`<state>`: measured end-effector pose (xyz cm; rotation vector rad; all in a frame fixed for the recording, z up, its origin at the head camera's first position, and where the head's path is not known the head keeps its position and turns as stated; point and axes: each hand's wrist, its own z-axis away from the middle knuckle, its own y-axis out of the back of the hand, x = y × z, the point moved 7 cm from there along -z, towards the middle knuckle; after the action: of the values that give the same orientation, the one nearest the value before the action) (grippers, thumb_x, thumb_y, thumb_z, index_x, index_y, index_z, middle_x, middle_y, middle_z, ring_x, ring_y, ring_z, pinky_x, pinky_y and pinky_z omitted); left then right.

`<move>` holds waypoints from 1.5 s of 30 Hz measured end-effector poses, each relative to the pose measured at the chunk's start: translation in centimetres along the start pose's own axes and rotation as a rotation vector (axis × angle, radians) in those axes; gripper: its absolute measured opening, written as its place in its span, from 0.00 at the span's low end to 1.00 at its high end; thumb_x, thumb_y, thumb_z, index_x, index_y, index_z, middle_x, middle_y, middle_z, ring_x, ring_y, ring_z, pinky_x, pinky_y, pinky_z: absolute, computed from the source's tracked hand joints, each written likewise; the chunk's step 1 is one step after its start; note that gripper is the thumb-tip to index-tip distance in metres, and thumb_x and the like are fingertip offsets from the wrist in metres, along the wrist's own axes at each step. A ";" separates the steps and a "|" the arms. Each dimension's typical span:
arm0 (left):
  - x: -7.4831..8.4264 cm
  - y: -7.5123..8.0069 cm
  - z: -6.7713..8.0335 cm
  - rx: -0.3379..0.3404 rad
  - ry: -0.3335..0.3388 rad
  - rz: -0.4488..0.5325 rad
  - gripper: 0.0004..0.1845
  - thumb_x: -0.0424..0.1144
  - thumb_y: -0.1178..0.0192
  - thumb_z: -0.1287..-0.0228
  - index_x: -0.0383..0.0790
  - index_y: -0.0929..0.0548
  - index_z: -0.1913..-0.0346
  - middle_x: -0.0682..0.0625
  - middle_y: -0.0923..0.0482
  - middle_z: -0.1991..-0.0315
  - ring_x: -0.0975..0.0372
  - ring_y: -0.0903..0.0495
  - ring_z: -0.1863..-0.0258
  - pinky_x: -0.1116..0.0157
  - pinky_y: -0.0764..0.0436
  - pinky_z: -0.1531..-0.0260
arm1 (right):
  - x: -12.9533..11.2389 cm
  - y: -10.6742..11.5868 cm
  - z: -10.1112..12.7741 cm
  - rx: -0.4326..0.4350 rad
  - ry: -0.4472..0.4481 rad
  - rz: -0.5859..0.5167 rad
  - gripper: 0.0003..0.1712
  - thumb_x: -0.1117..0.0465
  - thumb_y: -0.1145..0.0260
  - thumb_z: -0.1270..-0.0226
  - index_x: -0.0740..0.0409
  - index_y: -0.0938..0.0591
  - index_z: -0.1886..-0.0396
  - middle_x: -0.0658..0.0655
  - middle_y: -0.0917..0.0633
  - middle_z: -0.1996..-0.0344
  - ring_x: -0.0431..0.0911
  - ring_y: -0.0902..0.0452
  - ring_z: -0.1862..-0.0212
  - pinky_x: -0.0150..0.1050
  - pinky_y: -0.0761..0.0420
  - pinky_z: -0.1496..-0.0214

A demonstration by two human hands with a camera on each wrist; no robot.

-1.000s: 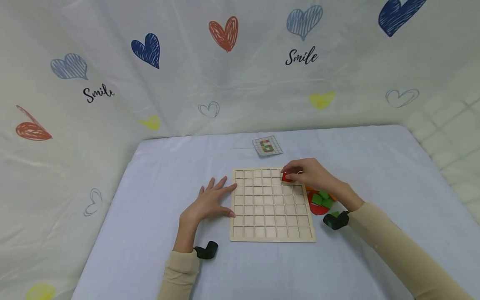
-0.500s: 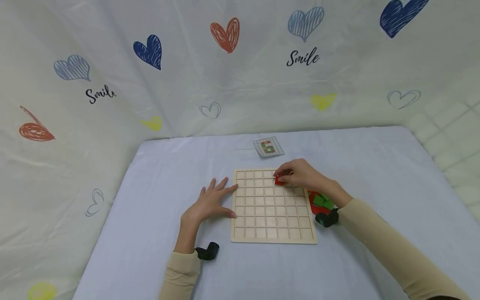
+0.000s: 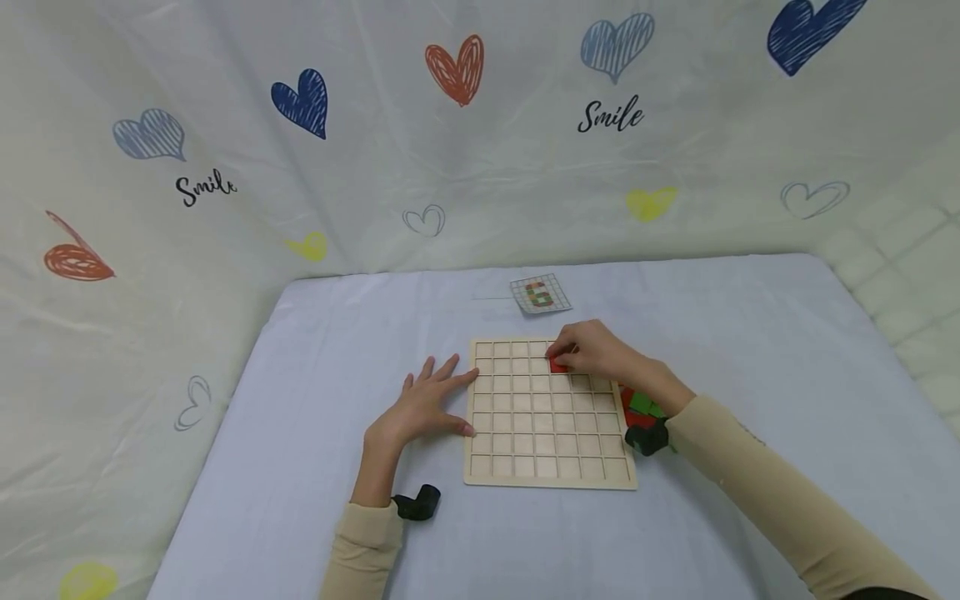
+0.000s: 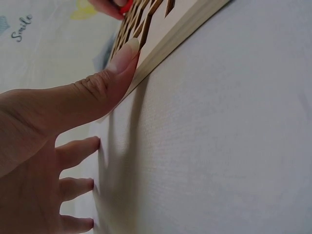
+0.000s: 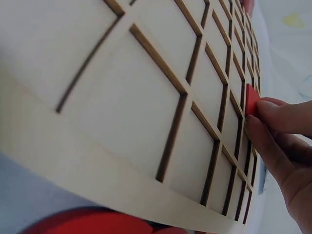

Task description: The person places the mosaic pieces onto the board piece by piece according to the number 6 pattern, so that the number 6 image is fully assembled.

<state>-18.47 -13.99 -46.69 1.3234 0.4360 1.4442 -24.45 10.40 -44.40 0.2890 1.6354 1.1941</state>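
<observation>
Step in hand: seating a red tile (image 3: 557, 365) in the wooden grid board (image 3: 550, 417). The right hand (image 3: 596, 352) pinches the tile between curled fingers (image 5: 285, 117) and holds it over the board's second row from the far edge, near the middle columns. From the right wrist view the tile stands tilted on edge against a cell rim, so it is judged not yet seated flat.

The left hand (image 3: 420, 406) lies flat on the counter (image 3: 315, 467), fingers spread and straight, gripping nothing. Its thumb (image 4: 114, 73) presses against the board's left edge, apparently steadying it.

Next move, as judged: the tile needs lowering square into its cell and releasing, with the left hand keeping the board from sliding. Which cell is intended cannot be told for certain; a small pattern card (image 3: 539, 294) lies beyond the board's far edge, well apart from both hands.

Supply: a heap of red and green tiles (image 3: 642, 407) lies just beside the board's right edge, partly hidden by the right wrist. All other board cells appear unfilled.

Surface and room: the counter carries a pale blue cloth, smooth under the board. A white sheet (image 3: 375, 167) printed with hearts and the word "Smile" hangs behind and to the left. Pale tiled wall at far right.
</observation>
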 end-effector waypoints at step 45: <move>0.3 0.0 0.3 -0.016 0.010 0.021 0.50 0.54 0.24 0.56 0.65 0.38 0.27 0.53 0.56 0.21 0.47 0.67 0.21 0.37 0.63 0.28 | 1.1 2.8 6.5 0.221 -0.022 0.041 0.10 0.68 0.32 0.39 0.61 0.14 0.57 0.53 0.13 0.65 0.42 0.20 0.64 0.41 0.16 0.59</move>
<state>-18.18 -13.86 -46.48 1.3121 0.4180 1.4697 -20.47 16.06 -42.56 0.4753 1.7512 1.0376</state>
